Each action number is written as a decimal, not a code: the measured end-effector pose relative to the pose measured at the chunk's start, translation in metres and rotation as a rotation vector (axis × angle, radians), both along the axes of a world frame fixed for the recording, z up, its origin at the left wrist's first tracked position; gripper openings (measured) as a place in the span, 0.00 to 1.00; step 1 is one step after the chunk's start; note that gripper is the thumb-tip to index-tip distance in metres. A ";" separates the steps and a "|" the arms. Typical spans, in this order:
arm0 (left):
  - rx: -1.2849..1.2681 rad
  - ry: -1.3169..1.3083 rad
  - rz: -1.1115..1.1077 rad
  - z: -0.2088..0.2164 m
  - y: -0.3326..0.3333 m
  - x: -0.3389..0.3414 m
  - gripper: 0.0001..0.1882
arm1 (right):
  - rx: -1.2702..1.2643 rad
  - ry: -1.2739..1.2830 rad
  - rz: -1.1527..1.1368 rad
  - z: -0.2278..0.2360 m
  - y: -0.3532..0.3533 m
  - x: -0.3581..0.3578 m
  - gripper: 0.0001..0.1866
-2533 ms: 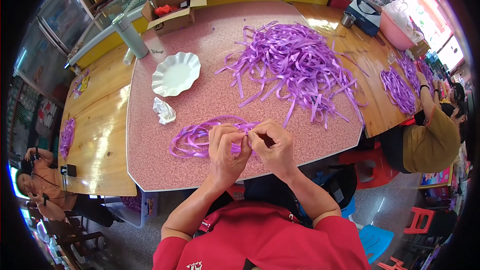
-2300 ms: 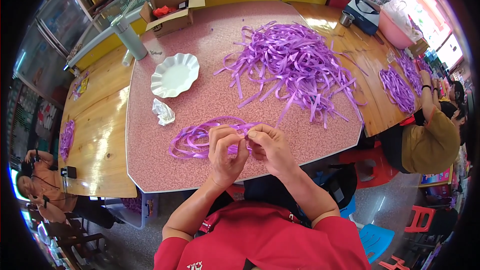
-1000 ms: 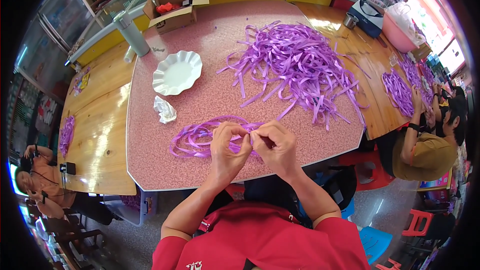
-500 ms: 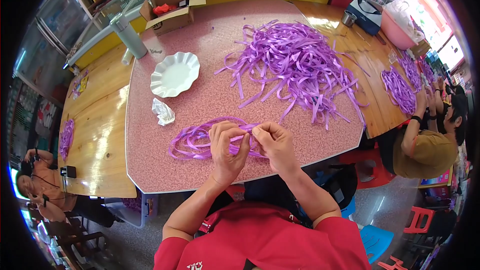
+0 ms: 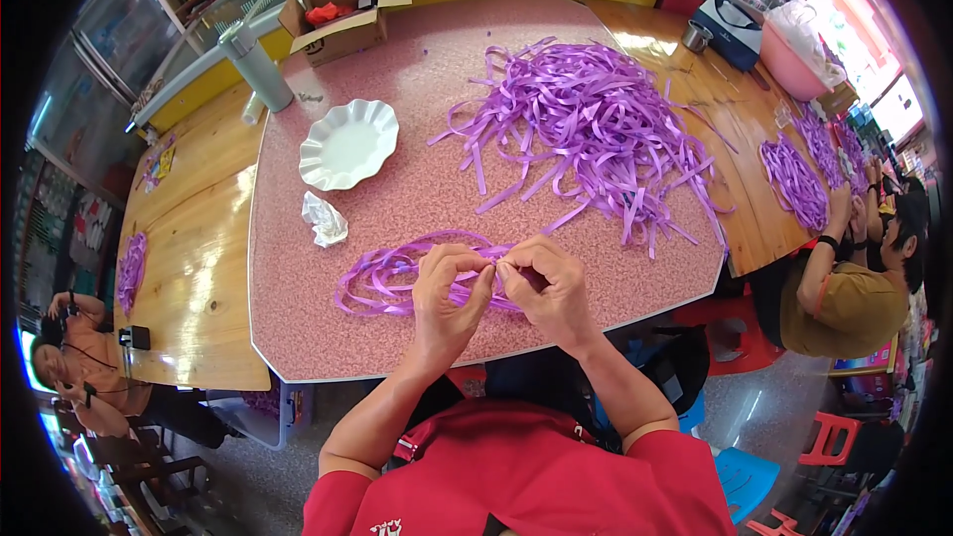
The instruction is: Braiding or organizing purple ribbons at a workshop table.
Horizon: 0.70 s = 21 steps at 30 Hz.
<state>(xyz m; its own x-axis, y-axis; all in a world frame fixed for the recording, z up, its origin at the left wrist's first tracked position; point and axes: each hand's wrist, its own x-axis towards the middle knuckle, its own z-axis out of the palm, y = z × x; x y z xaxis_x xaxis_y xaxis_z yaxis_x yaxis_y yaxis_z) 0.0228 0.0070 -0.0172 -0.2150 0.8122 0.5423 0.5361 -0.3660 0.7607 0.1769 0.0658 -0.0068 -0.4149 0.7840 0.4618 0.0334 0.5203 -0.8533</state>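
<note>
Purple ribbon point(image 5: 399, 267) lies in loose loops on the pink worktop point(image 5: 422, 184) right in front of me. My left hand point(image 5: 447, 298) and right hand point(image 5: 552, 293) meet tip to tip above its right end, both pinched closed on a bit of it, mostly hidden. Farther off sit a bigger ribbon heap point(image 5: 586, 119) and, leftward, a white scalloped dish point(image 5: 347, 146).

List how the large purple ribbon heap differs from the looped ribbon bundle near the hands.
The ribbon heap is much larger than the looped bundle. The heap is tangled, with loose ends sticking out; the bundle lies in long, flattish loops. Both are purple ribbon on the pink tabletop.
</note>
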 end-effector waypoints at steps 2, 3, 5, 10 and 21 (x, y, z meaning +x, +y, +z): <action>0.041 0.013 0.040 -0.003 0.000 0.005 0.07 | -0.173 0.121 -0.003 -0.010 -0.003 -0.005 0.01; 0.088 0.002 0.062 -0.007 0.001 0.007 0.08 | -0.173 0.121 -0.004 -0.012 -0.006 -0.006 0.01; 0.133 -0.008 0.085 -0.012 0.000 0.010 0.09 | -0.612 0.288 0.046 -0.010 -0.011 -0.010 0.03; 0.175 -0.273 -0.025 -0.021 -0.001 0.015 0.11 | -1.052 0.471 0.167 0.003 -0.010 -0.011 0.05; 0.162 -0.123 -0.067 -0.015 0.003 0.003 0.13 | -0.863 0.364 0.121 -0.005 -0.009 -0.009 0.06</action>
<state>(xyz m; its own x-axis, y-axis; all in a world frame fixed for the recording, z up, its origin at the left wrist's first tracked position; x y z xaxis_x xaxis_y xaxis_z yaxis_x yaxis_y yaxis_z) 0.0254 0.0105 -0.0320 -0.2360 0.7315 0.6397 0.4132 -0.5203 0.7474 0.1677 0.0568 -0.0114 -0.4599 0.8767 -0.1409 -0.3241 -0.3134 -0.8926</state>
